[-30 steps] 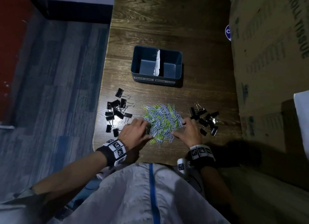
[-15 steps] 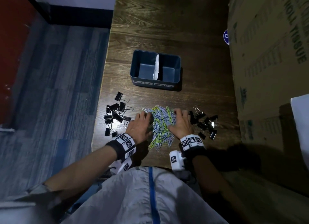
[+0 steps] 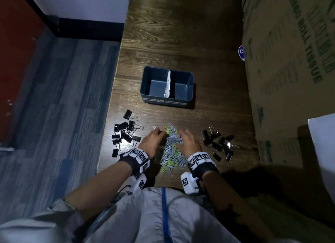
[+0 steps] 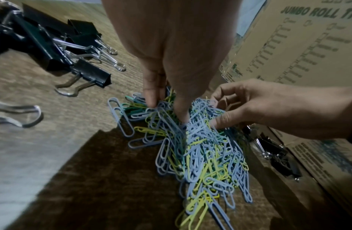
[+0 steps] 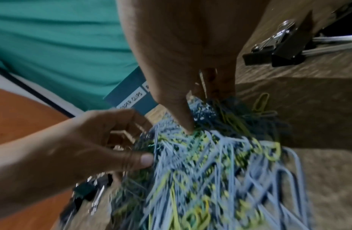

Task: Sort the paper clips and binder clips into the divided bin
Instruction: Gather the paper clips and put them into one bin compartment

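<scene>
A pile of pale blue and yellow paper clips (image 3: 171,152) (image 4: 206,155) (image 5: 220,163) lies on the dark wooden table near its front edge. My left hand (image 3: 154,141) (image 4: 167,99) digs its curled fingers into the pile's left side. On the pile's right side my right hand (image 3: 187,142) (image 5: 190,121) does the same, thumb and fingers curled into the clips. Black binder clips lie in two groups, one to the left (image 3: 124,133) (image 4: 53,42) and one to the right (image 3: 219,143) (image 5: 279,51). Farther back stands the blue divided bin (image 3: 163,100), both halves empty.
A large cardboard box (image 3: 290,79) walls off the table's right side, close to the right group of binder clips. The table's left edge (image 3: 110,116) runs just beside the left group, with blue floor below. A white divider (image 3: 167,83) splits the bin.
Both hands slid forward along the paper clip pile and closed in toward each other. The pile is squeezed narrower and taller between them.
</scene>
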`<state>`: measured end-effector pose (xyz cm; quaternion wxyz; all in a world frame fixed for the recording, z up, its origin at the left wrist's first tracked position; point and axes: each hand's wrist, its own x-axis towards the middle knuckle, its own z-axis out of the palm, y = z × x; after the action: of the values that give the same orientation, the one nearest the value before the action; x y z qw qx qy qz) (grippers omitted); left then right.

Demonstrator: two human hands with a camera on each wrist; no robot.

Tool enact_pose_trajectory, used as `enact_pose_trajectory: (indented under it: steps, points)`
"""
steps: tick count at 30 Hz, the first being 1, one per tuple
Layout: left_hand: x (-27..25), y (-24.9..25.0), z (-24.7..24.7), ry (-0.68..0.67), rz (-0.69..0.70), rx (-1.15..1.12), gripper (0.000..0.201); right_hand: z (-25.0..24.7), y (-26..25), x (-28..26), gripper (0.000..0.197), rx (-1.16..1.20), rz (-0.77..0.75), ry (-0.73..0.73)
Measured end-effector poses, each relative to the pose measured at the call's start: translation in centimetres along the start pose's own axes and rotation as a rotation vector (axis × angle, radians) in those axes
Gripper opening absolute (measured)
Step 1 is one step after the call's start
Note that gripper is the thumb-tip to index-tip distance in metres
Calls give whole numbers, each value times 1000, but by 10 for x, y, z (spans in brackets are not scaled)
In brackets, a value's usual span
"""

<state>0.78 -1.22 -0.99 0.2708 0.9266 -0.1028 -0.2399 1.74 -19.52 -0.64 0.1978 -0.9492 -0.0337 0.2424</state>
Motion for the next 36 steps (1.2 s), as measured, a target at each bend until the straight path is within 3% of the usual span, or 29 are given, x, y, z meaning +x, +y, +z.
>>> enact_pose_trajectory:
  steps: [4,11,17,20,28,33,36]
  points:
    - [-5,0,-9,26,18,-22,35,-15,-3,1,16,5,17,23]
    - [-9,-4,-29,87,-28,-58,23,-23,2,4,13,11,59,1]
    - [-8,1,-61,224,34,-198,7,-41,-3,11,16,62,102,-24]
    - [1,7,-93,288,23,-276,11,-48,-5,13,17,76,113,-47]
    - [62,15,-184,530,-14,-317,15,-85,-32,22,6,284,-61,62]
    - [92,-1,-171,456,-127,-368,26,-123,-69,51,4,309,-170,145]
    - [80,-13,-153,524,-170,-309,20,-142,-96,78,7,249,-242,239]
